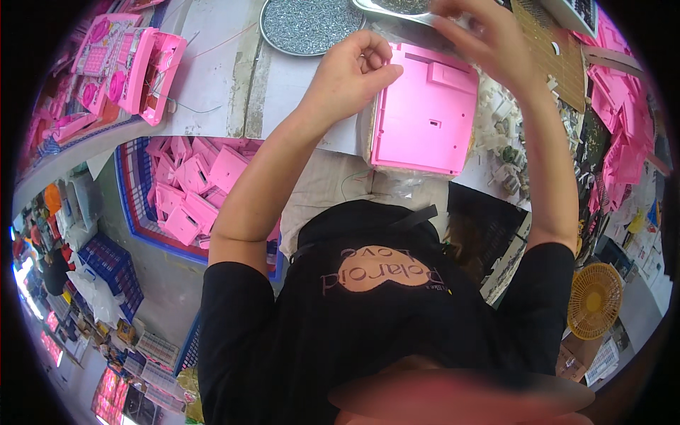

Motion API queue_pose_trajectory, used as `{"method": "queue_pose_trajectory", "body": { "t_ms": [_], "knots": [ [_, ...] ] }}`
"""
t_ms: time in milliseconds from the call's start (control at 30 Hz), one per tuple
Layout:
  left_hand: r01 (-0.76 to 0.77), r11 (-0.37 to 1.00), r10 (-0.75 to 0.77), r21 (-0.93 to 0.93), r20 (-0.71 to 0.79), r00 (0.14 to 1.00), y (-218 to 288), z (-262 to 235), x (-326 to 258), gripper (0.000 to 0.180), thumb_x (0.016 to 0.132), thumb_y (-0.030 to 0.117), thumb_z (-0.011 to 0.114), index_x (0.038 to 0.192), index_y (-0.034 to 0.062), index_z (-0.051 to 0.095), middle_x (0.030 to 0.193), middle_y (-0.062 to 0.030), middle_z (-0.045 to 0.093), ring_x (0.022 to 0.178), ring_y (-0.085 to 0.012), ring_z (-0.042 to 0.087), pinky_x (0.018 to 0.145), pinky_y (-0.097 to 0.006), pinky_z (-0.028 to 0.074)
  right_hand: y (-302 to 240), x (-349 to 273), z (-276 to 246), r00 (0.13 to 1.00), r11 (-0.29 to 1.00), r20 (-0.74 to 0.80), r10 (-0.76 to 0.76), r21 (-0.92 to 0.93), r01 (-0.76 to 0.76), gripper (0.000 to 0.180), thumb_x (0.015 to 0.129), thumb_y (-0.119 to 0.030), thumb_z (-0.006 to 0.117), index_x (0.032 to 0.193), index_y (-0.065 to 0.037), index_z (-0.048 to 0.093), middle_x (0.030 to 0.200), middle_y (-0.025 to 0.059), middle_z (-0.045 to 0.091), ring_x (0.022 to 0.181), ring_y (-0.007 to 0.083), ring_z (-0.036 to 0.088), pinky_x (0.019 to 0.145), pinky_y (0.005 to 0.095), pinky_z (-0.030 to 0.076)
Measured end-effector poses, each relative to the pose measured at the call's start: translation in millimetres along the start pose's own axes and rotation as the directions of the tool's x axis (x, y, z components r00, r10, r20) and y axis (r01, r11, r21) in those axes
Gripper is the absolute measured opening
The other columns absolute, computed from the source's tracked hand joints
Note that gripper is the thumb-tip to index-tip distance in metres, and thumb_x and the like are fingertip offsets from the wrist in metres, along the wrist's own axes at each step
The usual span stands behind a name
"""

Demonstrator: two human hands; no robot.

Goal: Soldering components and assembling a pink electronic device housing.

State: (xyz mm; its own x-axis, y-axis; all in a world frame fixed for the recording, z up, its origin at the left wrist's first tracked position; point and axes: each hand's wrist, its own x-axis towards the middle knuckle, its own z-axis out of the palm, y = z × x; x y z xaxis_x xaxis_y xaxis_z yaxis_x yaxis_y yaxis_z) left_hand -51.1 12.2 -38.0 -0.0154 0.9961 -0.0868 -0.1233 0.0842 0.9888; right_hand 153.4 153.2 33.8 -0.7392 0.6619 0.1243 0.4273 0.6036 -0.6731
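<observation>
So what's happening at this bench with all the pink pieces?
A person sits at a worktable handling a flat pink plastic panel that lies in front of them. The left hand rests curled at the panel's left edge, while the right hand reaches up over its top, near a round metal tray of small screws. More pink parts fill a blue crate under the table, and others are heaped at the right.

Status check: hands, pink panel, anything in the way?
Left hand pinched at the edge of the flat pink plastic panel. Right hand raised above it, blurred, grip unclear. Round metal tray of screws behind; nothing blocking.
</observation>
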Motion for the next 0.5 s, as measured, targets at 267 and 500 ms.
{"method": "queue_pose_trajectory", "body": {
  "t_ms": [267,500],
  "knots": [
    [0.009,0.998,-0.003,0.06,-0.088,0.996,5,0,-11,0.024,0.087,0.011,0.078,0.104,0.0013,0.064,0.082,0.0023,0.058,0.073,-0.0036,0.054,0.064,-0.021,0.044,-34,123,94,0.89,0.653,0.358,-0.282,-0.608,0.451,0.016,0.079,-0.022,0.068,0.078,-0.01,0.078,0.084,0.0104,0.075,0.096,0.032,0.065,0.079,0.0448,0.054],
    [-0.008,0.141,0.489,0.99,-0.063,0.87,27,-67,7,0.019,0.084,0.023,0.074,0.095,0.0072,0.074,0.09,-0.0111,0.07,0.083,-0.033,0.067,0.08,-0.047,0.052,-42,131,87,0.957,0.714,0.236,-0.17,-0.64,0.284,0.017,0.085,-0.019,0.065,0.082,-0.007,0.076,0.087,0.0138,0.074,0.094,0.032,0.068,0.079,0.0456,0.053]
  ]
}}
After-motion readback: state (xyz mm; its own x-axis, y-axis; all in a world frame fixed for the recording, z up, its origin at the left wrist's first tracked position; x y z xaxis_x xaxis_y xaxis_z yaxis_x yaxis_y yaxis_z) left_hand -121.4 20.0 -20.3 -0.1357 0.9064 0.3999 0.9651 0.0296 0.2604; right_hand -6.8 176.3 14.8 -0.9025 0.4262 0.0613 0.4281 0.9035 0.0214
